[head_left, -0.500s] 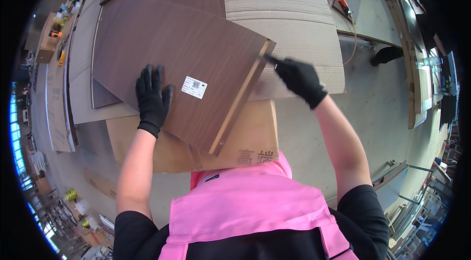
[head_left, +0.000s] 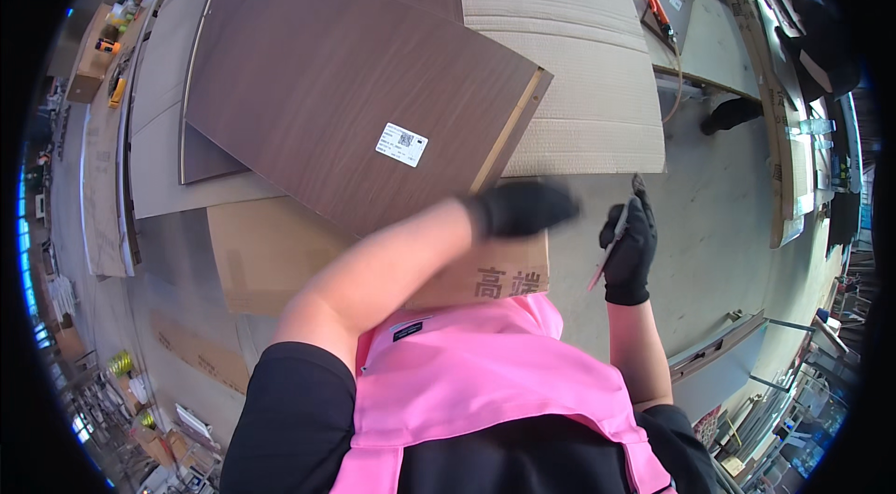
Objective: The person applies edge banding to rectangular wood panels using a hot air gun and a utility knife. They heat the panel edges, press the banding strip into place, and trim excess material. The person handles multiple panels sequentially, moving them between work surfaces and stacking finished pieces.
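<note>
A dark brown wood-look board (head_left: pixel 308 93) with a white label (head_left: pixel 401 144) and a pale strip (head_left: pixel 509 135) along its right edge lies tilted over another board, a cardboard sheet (head_left: pixel 560 46) and a cardboard box (head_left: pixel 257 261). My left hand (head_left: pixel 523 209), black-gloved and smeared by motion, is over the board's lower right corner, reaching toward my right side; its fingers are unclear. My right hand (head_left: pixel 631 237), in a black glove, is held upright right of the box, gripping a slim tool (head_left: pixel 604 265) with a pinkish end.
An orange-red tool (head_left: pixel 656 7) with a hose lies on a panel at upper right. Long cartons (head_left: pixel 784 177) stand at the right, a bench with small items (head_left: pixel 93 55) at the left. A dark object (head_left: pixel 733 114) is on the floor under the right table.
My left hand has left the board's middle and swung right across it. My right hand has moved down and right, away from the pale strip, turning upright with the tool.
</note>
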A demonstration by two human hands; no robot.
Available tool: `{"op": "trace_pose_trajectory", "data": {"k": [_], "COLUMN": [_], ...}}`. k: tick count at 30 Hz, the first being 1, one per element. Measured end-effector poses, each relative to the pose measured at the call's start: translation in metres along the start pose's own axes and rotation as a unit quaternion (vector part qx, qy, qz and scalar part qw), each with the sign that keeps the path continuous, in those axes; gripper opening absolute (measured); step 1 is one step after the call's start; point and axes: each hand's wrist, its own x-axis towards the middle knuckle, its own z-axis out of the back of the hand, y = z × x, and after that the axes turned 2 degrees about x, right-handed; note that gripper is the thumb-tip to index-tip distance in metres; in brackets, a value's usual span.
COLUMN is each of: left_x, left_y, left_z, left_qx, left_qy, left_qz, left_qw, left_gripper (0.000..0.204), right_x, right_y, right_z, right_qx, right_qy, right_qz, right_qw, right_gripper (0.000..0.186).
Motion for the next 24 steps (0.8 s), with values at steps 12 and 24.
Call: {"op": "trace_pose_trajectory", "data": {"k": [12, 24], "left_x": [-0.287, -0.21], "left_y": [0.11, 0.09], "left_z": [0.081, 0.089], "left_qx": [0.462, 0.446], "left_qy": [-0.343, -0.293], "left_qz": [0.403, 0.34], "left_qw": [0.712, 0.775], "left_gripper": [0.055, 0.054], "right_x": [-0.044, 0.162], "right_y": [-0.076, 0.008], "right_z": [-0.107, -0.116], "right_qx": [-0.191, -0.485], "right_qy": [0.218, 0.284], "right_qz": [-0.064, 0.14], "right_qw": [0.955, 0.815], "right_gripper": [0.082, 0.05]}}
